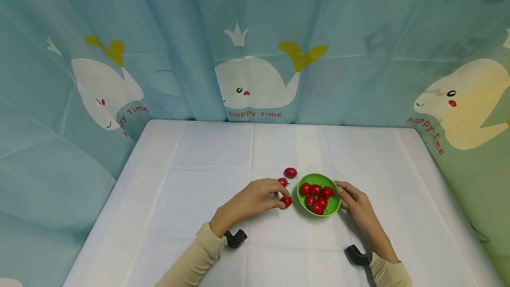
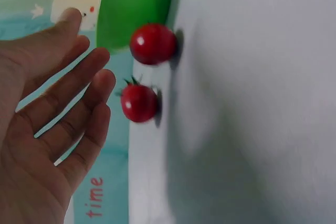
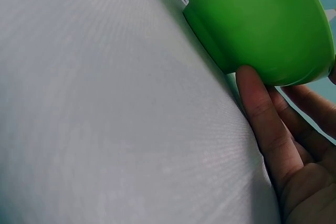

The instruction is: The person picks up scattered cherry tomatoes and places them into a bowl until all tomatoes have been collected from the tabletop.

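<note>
My left hand reaches over a cherry tomato left of the green bowl, thumb and forefinger on either side of it. The left wrist view shows that hand with parted fingers, a gap between its fingertips and the nearest cherry tomato. Another cherry tomato lies beside that one, green stem on. My right hand holds the bowl at its right side, thumb at the rim, fingers against the lower outside wall. Several red cherry tomatoes sit inside the bowl.
A third loose cherry tomato lies farther back, left of the bowl. White cloth covers the table. A blue curtain with whale prints stands along the back and sides. Black wrist mounts stick out near both sleeves.
</note>
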Demonstrator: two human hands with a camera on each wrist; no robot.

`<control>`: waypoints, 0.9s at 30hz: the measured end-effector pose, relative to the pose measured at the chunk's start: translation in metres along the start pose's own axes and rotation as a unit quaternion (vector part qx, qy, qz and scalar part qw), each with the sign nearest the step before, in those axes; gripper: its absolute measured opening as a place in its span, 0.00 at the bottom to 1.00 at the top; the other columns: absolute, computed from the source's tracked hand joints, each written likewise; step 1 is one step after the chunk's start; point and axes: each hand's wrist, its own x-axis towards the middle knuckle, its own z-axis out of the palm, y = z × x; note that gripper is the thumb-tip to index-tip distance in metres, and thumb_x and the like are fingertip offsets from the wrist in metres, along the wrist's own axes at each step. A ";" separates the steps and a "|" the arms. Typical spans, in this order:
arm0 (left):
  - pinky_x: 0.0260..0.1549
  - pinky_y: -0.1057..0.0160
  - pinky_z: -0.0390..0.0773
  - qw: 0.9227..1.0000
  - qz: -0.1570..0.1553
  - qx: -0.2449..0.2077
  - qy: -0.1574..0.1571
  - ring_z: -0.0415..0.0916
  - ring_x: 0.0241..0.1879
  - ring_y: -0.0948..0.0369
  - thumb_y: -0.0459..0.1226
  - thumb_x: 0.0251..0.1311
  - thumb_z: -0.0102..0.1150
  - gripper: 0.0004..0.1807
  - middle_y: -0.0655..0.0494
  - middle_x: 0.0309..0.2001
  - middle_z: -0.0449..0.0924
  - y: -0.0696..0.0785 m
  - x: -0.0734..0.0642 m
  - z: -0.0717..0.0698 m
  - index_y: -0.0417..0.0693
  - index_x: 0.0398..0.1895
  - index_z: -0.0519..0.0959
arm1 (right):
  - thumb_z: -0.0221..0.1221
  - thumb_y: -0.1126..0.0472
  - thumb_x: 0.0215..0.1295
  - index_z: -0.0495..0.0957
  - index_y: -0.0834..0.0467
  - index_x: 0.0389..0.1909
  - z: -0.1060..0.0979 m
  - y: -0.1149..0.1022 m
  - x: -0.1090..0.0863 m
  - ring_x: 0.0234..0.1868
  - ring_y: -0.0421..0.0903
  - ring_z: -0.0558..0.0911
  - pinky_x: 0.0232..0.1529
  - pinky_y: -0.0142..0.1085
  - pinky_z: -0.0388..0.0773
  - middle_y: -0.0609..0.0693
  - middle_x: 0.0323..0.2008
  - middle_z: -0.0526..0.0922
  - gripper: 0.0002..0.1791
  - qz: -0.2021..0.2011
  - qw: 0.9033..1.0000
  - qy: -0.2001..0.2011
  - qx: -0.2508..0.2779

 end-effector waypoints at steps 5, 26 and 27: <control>0.54 0.68 0.80 0.999 -0.002 0.048 0.010 0.81 0.48 0.62 0.43 0.67 0.70 0.15 0.62 0.53 0.85 -0.005 -0.003 -0.003 0.52 0.54 0.85 | 0.49 0.54 0.84 0.71 0.71 0.68 -0.001 0.000 0.002 0.49 0.26 0.84 0.46 0.23 0.83 0.24 0.49 0.82 0.27 -0.003 1.000 -0.003 -0.007; 0.59 0.68 0.78 0.990 -0.018 0.137 -0.039 0.78 0.53 0.66 0.46 0.67 0.69 0.20 0.63 0.54 0.84 -0.002 0.000 0.020 0.57 0.61 0.83 | 0.49 0.51 0.84 0.72 0.69 0.69 0.001 0.000 0.001 0.50 0.25 0.84 0.49 0.22 0.82 0.24 0.49 0.81 0.28 0.008 1.000 0.002 -0.016; 0.59 0.68 0.78 0.989 -0.018 0.140 -0.038 0.78 0.53 0.66 0.46 0.67 0.70 0.20 0.63 0.54 0.84 -0.002 0.000 0.021 0.57 0.60 0.83 | 0.49 0.51 0.84 0.72 0.69 0.68 0.001 0.000 0.001 0.50 0.25 0.84 0.49 0.21 0.81 0.24 0.49 0.81 0.27 0.009 1.000 0.004 -0.016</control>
